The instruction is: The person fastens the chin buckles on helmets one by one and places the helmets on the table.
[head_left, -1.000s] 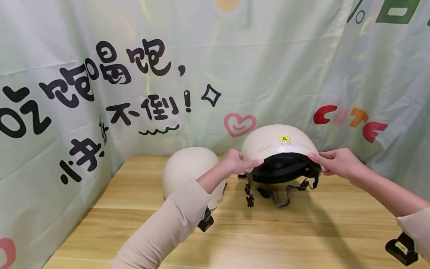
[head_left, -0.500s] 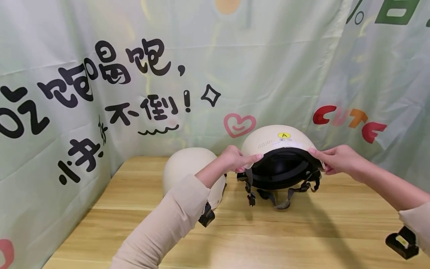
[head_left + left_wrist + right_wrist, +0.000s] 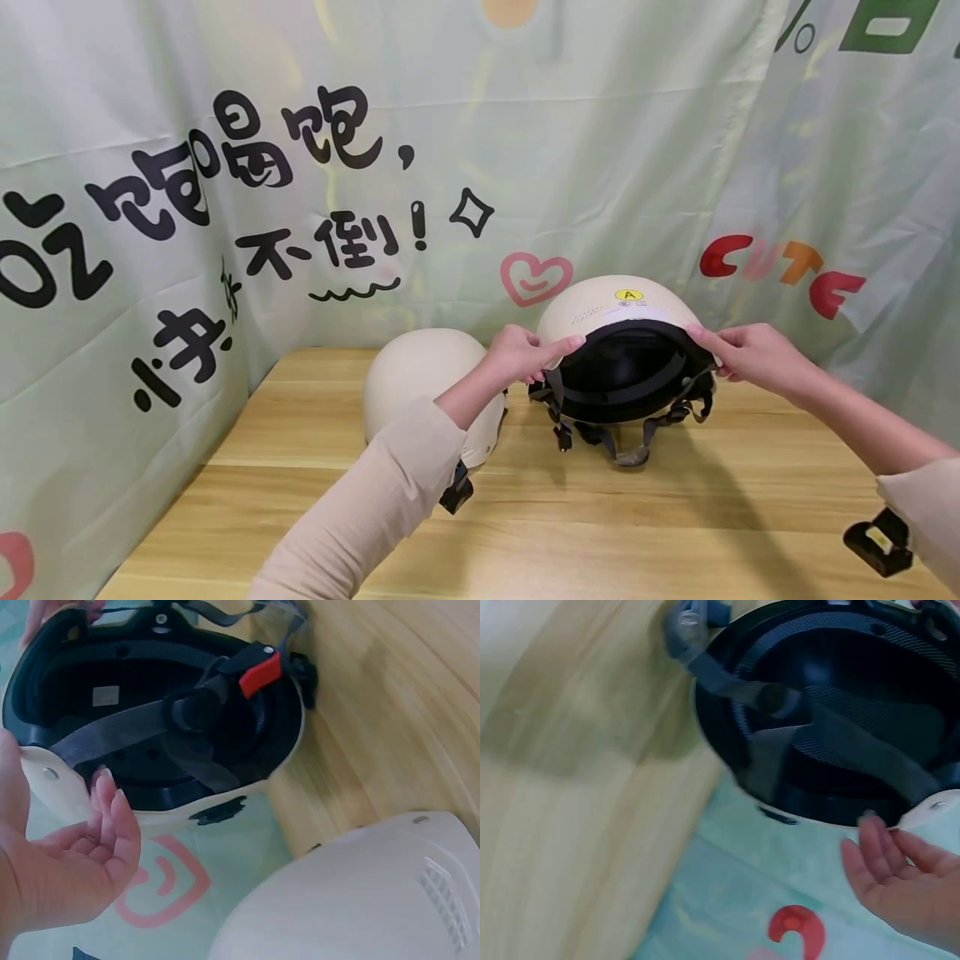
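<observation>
A cream helmet [image 3: 600,304] with a yellow "A" sticker is tilted back, its black inside [image 3: 622,371] facing me. My left hand [image 3: 521,354] grips its left rim, thumb on the shell. The opposite rim is pinched by my right hand [image 3: 750,354]. Grey chin straps [image 3: 633,454] hang below it. In the left wrist view, a red buckle tab [image 3: 260,675] shows against the dark lining, and my curled left fingers reach the edge. In the right wrist view, my right hand [image 3: 907,881] has its fingertips at the rim.
A second cream helmet [image 3: 416,371] stands on the wooden table [image 3: 300,467] to the left, partly behind my left forearm. A printed cloth [image 3: 600,150] hangs behind the table. Black wrist mounts [image 3: 877,542] sit under my sleeves.
The gripped helmet has tipped further back, so more of its black inside shows and the sticker sits higher. Both hands have risen slightly with the rim. The second helmet has stayed put.
</observation>
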The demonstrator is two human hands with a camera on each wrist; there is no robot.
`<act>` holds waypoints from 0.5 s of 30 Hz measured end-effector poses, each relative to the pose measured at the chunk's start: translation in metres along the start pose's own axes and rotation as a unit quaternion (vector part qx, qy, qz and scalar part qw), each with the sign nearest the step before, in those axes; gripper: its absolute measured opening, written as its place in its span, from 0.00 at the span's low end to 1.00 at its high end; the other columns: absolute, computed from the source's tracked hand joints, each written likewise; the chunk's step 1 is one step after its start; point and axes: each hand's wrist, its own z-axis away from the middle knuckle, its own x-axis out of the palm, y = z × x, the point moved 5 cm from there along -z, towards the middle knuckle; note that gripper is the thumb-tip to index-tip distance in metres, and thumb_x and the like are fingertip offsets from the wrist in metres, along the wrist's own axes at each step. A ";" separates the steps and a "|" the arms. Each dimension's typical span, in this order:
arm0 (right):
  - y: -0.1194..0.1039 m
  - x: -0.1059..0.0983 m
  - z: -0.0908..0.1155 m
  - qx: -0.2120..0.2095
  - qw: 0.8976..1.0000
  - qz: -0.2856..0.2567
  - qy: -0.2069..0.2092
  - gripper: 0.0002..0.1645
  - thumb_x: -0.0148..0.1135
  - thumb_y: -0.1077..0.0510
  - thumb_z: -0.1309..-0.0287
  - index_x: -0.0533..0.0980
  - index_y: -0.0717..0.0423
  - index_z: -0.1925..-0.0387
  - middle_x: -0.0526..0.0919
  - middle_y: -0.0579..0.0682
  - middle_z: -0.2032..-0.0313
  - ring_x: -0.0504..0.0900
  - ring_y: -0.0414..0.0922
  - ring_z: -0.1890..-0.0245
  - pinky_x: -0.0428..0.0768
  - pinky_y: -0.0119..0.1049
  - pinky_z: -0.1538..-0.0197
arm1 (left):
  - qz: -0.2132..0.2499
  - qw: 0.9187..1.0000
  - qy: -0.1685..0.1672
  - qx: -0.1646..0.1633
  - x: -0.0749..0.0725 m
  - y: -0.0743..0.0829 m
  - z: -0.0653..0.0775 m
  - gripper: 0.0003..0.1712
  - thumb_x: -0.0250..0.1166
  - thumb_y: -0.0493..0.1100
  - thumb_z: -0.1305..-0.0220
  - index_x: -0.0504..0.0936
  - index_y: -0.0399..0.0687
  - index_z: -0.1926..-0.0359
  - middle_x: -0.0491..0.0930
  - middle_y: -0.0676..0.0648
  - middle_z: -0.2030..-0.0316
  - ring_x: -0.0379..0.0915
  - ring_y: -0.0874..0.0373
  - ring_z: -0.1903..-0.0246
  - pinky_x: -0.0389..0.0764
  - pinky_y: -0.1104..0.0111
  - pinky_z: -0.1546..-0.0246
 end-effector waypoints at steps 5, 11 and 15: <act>0.013 0.012 0.003 -0.044 0.996 -0.016 0.082 0.33 0.46 0.42 0.34 0.72 0.69 0.51 0.74 0.65 0.56 0.74 0.57 0.59 0.74 0.44 0.63 | -0.079 0.992 0.050 0.085 -0.003 -0.005 0.001 0.36 0.60 0.70 0.48 0.58 0.49 0.91 0.53 0.55 0.92 0.49 0.63 0.89 0.50 0.73 0.87; 0.031 0.044 0.004 -0.134 0.965 -0.157 0.160 0.31 0.59 0.60 0.41 0.59 0.64 0.39 0.68 0.51 0.39 0.74 0.36 0.44 0.74 0.16 0.62 | -0.045 0.981 0.108 0.156 0.008 -0.025 0.004 0.37 0.55 0.70 0.44 0.82 0.45 0.51 0.76 0.47 0.56 0.73 0.58 0.60 0.76 0.68 0.63; 0.037 0.063 0.003 -0.175 0.932 -0.238 0.211 0.42 0.59 0.69 0.44 0.53 0.50 0.32 0.66 0.26 0.48 0.68 0.17 0.53 0.70 0.12 0.62 | 0.052 0.976 0.075 0.197 0.031 -0.044 0.003 0.48 0.48 0.77 0.46 0.55 0.59 0.30 0.55 0.44 0.30 0.52 0.49 0.31 0.62 0.54 0.35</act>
